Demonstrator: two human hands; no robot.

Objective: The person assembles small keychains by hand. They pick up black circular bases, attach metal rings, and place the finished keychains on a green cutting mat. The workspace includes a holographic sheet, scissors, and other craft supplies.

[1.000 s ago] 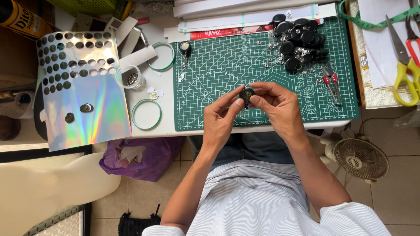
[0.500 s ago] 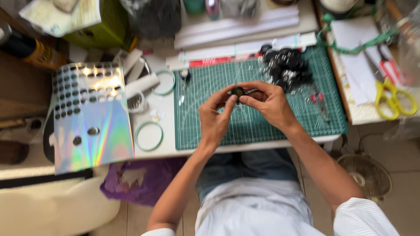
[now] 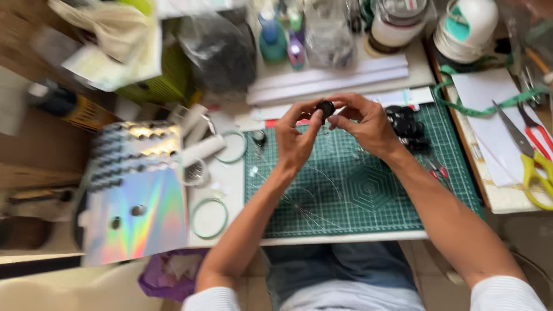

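small dark object [image 3: 326, 108] mostly hidden by fingertips, scissors [image 3: 533, 167] cut off at right edge, top clutter blurred

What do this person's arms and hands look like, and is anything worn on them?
Both hands are bare: the left hand and the right hand show no gloves, and no rings or watch can be made out in the blurred picture. The forearms are uncovered up to the elbows. Short, pale, finely striped sleeves cover the upper arms.

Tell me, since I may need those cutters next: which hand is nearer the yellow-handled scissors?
Right. The right hand pinches a small black piece over the cutting mat, on the side toward the yellow-handled scissors; the left hand sits beyond it, farther away.
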